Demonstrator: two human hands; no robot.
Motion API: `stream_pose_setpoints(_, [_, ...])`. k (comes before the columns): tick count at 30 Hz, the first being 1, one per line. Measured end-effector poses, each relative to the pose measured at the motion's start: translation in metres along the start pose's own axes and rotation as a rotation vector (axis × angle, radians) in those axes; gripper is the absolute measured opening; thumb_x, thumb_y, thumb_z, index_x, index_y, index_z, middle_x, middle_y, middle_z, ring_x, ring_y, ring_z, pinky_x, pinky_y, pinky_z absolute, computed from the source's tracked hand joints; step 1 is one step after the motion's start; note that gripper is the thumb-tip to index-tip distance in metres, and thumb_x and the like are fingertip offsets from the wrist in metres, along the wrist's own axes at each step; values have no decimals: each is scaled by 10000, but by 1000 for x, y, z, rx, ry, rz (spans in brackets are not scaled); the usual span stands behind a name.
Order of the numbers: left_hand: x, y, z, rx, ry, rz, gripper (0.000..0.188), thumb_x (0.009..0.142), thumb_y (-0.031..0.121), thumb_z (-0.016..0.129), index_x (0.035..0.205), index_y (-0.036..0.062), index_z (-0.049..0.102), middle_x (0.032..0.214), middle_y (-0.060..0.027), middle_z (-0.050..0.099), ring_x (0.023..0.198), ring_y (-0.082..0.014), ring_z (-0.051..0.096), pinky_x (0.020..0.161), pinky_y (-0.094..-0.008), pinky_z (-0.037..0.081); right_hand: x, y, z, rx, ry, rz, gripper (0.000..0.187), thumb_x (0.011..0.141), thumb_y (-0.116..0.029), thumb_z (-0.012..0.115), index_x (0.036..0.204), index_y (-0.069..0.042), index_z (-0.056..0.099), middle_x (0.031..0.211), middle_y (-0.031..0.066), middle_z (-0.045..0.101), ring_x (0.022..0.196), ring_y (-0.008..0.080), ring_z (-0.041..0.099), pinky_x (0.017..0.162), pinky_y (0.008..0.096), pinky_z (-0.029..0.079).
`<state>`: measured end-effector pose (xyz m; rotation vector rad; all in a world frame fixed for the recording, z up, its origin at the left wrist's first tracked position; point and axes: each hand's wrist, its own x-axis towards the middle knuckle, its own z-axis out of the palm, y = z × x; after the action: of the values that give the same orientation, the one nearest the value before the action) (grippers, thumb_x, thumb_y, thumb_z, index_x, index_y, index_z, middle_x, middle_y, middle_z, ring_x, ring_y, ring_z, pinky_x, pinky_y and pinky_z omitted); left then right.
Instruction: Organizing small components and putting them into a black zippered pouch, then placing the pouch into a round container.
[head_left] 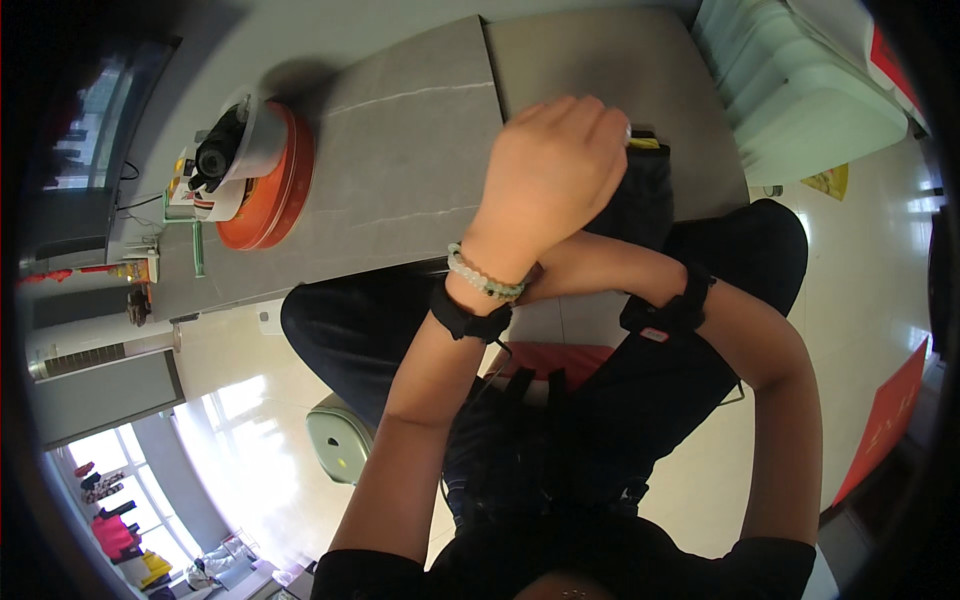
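My left hand (558,170) is curled above the table edge, its back turned up. What its fingers hold, if anything, is hidden beneath it. Close by its fingertips lies a dark cloth-like item (645,190) with a yellow strip at its top; I cannot make out its kind. My right hand (548,272) crosses below the left wrist, which hides its fingers. A bracelet of pale beads (483,280) and a black wrist strap (467,318) circle the left wrist. Another black strap (672,310) is on the right forearm.
The grey table (400,140) spans ahead of my knees. At its left, a round orange-red box (292,190) carries a clear tub (262,140) with a black object (220,150) in it. Pale green bins (810,110) stand right. A green stool (338,440) is beside my left leg.
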<state>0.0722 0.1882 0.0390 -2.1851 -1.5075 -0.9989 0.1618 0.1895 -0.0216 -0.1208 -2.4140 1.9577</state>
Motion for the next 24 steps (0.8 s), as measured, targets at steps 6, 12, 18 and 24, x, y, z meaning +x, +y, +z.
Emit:
stream_pose_setpoints(6, [-12,0,-1,10,-6,-29,74,638,91,570,691,65,525,647,-41,493,618,-206,514,551,-312,426,-8,-24,-21,-198,-149,50,453,681,-205,689,1047,-2,515,911,125,596,791,229,581,709,295,454])
stream_pose_setpoints(12, [-3,-4,-12,-6,73,-125,51,672,79,566,705,58,533,646,-47,514,589,-222,514,512,-317,419,-9,-16,-23,-145,-137,50,431,662,-216,680,1002,13,546,810,149,601,764,260,585,683,318,449])
stream_pose_setpoints(18, [-7,-4,-4,-163,147,-291,70,766,70,535,732,21,571,614,-74,553,523,-174,535,499,-260,407,-24,-22,-64,-351,-12,-21,440,676,-241,675,1015,10,551,831,145,605,761,248,597,665,323,464])
stream_pose_setpoints(24, [1,-9,-13,-390,291,-598,124,803,66,509,732,1,588,582,-62,585,540,-116,578,528,-214,430,-22,-26,-56,-238,-93,-56,398,685,-208,678,995,7,551,847,135,608,764,239,606,673,312,475])
